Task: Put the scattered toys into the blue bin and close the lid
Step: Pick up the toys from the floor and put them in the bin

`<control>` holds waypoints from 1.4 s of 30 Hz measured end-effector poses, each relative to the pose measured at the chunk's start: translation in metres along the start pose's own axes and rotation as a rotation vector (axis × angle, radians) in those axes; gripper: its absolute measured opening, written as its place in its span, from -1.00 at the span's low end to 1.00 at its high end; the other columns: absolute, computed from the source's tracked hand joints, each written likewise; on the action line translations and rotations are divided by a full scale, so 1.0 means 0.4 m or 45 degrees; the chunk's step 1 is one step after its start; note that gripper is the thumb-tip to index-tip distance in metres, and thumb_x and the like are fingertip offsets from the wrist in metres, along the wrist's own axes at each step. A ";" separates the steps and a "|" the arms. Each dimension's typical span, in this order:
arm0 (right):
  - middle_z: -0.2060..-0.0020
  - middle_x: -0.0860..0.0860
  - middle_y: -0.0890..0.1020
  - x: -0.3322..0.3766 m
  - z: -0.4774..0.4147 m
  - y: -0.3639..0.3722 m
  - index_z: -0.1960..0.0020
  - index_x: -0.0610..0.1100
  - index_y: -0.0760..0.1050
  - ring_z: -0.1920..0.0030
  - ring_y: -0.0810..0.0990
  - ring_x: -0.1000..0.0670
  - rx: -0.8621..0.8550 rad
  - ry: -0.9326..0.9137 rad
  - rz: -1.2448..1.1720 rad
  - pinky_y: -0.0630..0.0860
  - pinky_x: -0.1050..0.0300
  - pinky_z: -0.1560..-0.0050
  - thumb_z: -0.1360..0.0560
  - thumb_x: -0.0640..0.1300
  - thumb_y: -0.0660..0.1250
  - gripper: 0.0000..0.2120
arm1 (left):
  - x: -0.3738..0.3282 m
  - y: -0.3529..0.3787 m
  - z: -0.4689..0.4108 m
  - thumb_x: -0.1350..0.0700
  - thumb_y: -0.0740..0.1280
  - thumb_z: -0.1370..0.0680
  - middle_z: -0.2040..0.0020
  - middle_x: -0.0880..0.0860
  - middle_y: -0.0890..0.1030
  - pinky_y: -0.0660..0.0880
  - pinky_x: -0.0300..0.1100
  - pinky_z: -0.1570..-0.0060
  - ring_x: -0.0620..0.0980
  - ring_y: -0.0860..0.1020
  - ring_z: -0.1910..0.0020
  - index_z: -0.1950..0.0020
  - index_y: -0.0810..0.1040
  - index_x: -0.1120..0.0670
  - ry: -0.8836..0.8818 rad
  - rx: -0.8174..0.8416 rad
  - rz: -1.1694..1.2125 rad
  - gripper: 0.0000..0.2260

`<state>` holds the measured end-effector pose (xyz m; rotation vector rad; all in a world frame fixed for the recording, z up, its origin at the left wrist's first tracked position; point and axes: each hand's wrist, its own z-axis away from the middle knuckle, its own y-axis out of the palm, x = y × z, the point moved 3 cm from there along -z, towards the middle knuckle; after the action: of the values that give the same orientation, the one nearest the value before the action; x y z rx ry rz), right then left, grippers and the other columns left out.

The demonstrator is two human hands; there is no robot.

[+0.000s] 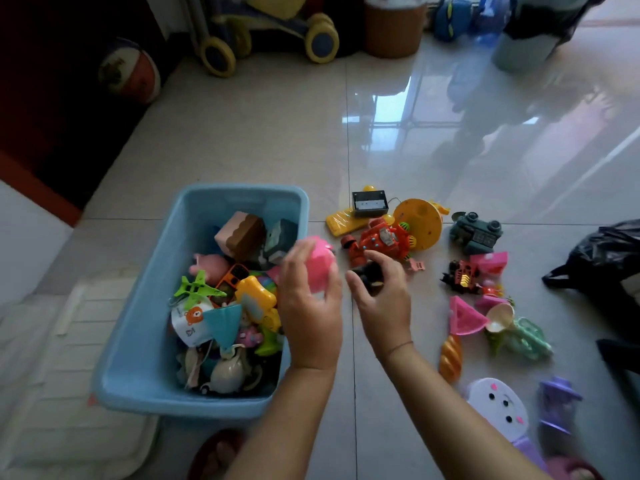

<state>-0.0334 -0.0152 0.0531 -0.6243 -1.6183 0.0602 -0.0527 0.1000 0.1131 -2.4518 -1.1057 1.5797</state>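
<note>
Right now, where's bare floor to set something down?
Bare: the wide floor beyond the blue bin and the yellow disc toy, up to the stroller. Crowded: inside the bin, heaped; right of it, toys packed from the red robot down to the bread toy.

You are looking down on a pale, glossy tiled floor (242,133) with dark grout lines. A bright window reflection (388,112) lies toward its far right. Along the far edge stand a yellow-wheeled toy cart (277,32) and a round brown basket (394,26). A basketball (130,69) sits by the dark red wall (52,98) at the left.
</note>
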 end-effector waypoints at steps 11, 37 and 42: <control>-0.01 0.18 0.55 0.130 0.203 0.191 -0.02 0.08 0.56 -0.06 0.46 0.15 0.502 -0.218 0.114 0.43 0.06 -0.14 -0.41 0.30 0.23 -0.63 | 0.281 -0.341 -0.037 0.18 0.27 -0.50 0.04 0.10 0.60 0.37 -0.12 0.07 0.08 0.53 0.05 -0.06 0.56 0.14 -0.940 -0.294 -0.261 -0.82; 0.01 -0.05 0.50 -0.548 -0.018 -0.001 -0.17 -0.05 0.51 -0.03 0.49 -0.11 0.317 0.311 0.637 0.46 -0.02 -0.06 -0.31 -0.08 0.50 -0.55 | 0.402 0.513 0.181 -0.05 0.24 -0.55 -0.54 -0.01 0.07 0.08 -0.02 -0.41 0.07 0.11 -0.47 -0.49 0.19 -0.05 -0.334 1.237 -0.722 -0.48; 0.12 -0.06 0.51 -0.571 -0.012 -0.016 -0.08 -0.11 0.59 0.06 0.49 -0.11 0.276 0.312 0.576 0.39 0.11 0.04 -0.34 -0.15 0.49 -0.68 | 0.420 0.481 0.206 0.23 0.36 -0.47 -0.40 0.11 0.37 0.38 -0.03 -0.26 0.16 0.37 -0.28 -0.31 0.47 0.08 -0.332 1.002 -0.548 -0.60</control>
<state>-0.0281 -0.1192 -0.1503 -0.7848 -1.1919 0.4681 0.0256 0.0234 -0.1320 -1.4387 -0.7412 1.7534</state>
